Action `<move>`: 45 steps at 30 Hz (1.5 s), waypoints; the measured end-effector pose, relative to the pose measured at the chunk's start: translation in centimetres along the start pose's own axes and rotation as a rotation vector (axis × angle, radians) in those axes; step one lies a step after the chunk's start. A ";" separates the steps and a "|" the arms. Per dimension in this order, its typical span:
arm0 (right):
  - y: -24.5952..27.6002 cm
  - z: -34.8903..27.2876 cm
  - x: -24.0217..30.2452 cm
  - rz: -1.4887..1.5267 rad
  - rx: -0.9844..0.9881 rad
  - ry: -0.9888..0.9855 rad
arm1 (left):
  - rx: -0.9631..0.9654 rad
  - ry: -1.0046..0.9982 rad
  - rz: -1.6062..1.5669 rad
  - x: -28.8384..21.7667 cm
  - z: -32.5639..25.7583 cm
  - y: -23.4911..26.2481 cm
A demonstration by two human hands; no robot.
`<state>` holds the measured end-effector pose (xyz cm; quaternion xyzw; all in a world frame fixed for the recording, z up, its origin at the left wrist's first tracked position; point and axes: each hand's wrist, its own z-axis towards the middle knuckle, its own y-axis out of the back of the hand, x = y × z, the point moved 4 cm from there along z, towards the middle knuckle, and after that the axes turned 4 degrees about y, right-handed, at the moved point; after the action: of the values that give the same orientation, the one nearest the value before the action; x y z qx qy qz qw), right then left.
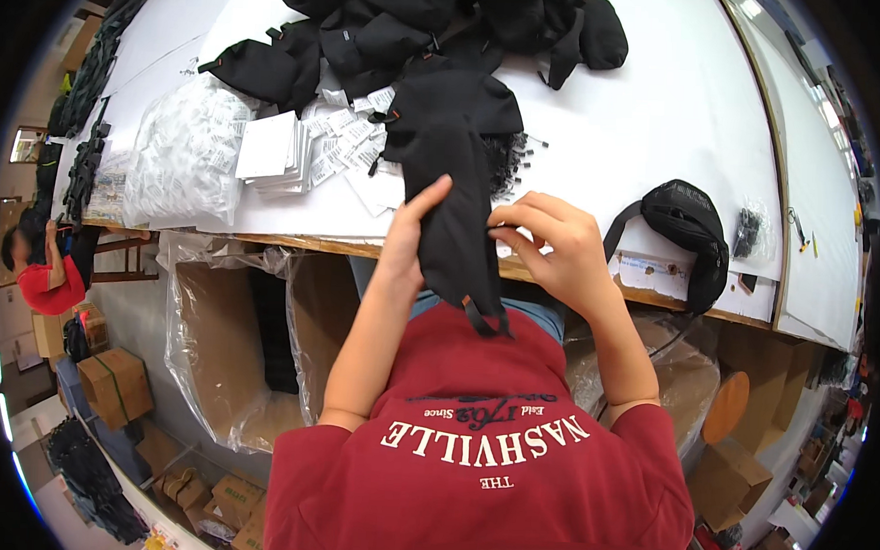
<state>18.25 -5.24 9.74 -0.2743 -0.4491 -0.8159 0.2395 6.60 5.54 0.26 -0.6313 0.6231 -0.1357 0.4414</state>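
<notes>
A long black fabric piece (454,193) hangs over the near edge of the white table (659,98), its lower end with a small strap reaching my red shirt. My left hand (409,237) grips its left side, thumb up against the cloth. My right hand (552,248) pinches its right edge with fingers curled. Behind it lies a heap of black fabric items (420,27).
Stacks of white cards and small tags (304,144) and clear bags of white packets (178,154) lie left on the table. A black mesh bag (692,230) sits at the right edge. Plastic-lined cardboard boxes (229,345) stand below. A person in red (43,276) works far left.
</notes>
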 end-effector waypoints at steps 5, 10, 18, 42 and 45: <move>-0.6 -0.6 1.5 0.161 0.203 0.061 | 0.019 -0.056 -0.076 -2.7 1.1 0.7; -0.8 -0.4 1.9 0.228 0.266 0.089 | 0.042 -0.109 -0.041 -3.2 1.1 0.5; 2.0 1.0 1.8 -0.227 0.065 0.087 | 0.019 -0.417 0.488 -3.7 -2.4 -1.9; -0.4 0.7 -2.8 -0.493 -0.278 -0.201 | -0.063 -0.721 0.823 -2.3 -4.0 -2.6; -0.7 0.3 -1.0 -0.494 -0.129 0.008 | -0.091 -0.676 0.763 -2.2 -3.2 -2.0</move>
<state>18.58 -4.46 8.78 -0.1676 -0.4487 -0.8777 0.0167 5.20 5.92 4.38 -0.3862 0.6368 0.2744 0.6083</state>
